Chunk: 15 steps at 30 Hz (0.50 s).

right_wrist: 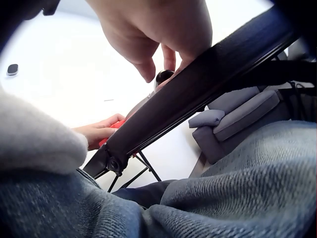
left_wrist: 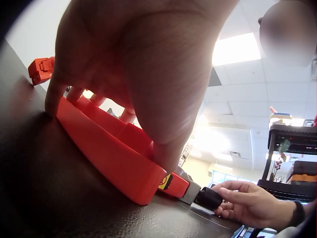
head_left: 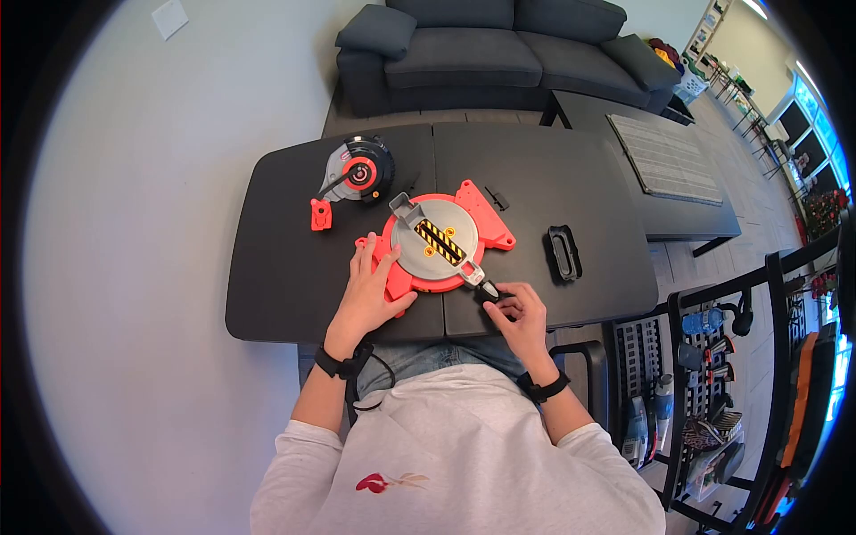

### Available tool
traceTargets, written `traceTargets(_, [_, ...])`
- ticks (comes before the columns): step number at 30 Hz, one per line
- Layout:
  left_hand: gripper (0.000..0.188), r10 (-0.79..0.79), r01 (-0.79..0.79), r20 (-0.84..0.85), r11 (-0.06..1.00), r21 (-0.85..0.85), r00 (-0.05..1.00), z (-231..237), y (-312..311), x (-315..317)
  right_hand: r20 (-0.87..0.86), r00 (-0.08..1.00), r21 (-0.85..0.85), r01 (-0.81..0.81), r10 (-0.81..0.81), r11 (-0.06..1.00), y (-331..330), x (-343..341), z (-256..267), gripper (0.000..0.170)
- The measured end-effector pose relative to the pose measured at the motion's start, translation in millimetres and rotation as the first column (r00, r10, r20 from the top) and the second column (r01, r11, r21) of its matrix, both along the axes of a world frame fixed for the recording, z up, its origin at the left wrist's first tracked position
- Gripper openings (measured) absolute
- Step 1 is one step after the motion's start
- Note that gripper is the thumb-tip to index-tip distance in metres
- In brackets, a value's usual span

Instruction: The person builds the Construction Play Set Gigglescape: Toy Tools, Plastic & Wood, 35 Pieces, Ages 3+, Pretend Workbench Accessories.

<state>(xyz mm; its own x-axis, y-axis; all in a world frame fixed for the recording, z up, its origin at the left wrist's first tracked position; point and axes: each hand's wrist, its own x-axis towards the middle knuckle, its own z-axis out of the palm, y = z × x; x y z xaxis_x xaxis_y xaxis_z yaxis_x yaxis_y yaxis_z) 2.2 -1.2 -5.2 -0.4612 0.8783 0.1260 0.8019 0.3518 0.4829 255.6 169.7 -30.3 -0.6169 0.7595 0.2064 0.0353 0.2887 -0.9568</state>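
Note:
A red base with a round grey plate (head_left: pixel 419 259) lies on the black table, a black-and-yellow striped strip across its middle. The left hand (head_left: pixel 366 290) rests spread on the base's red left part (left_wrist: pixel 109 148). At the base's near right edge, the right hand (head_left: pixel 520 319) pinches a black knob (left_wrist: pixel 209 198) between thumb and fingers; the right wrist view shows the knob (right_wrist: pixel 164 76) partly hidden by that hand (right_wrist: pixel 158 34).
A black and grey round part with a red centre (head_left: pixel 359 172) stands at the back left, beside a small red piece (head_left: pixel 321 214). A black oval tray (head_left: pixel 563 253) lies to the right, a small black piece (head_left: pixel 497 198) behind the base. Shelves stand beyond the table's right.

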Motion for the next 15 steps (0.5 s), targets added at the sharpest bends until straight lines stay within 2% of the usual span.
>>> traceTargets(7, [0.09,0.004,-0.004,-0.004,1.0,-0.001,1.0,-1,0,0,-0.009,1.0,-0.131,0.015,-0.016,0.991,2,-1,-10,0.034])
traceTargets(15, [0.089,-0.001,0.001,-0.002,1.0,0.005,1.0,0,0,0,-0.002,1.0,-0.025,0.004,-0.005,1.0,0,-1,-2,0.032])
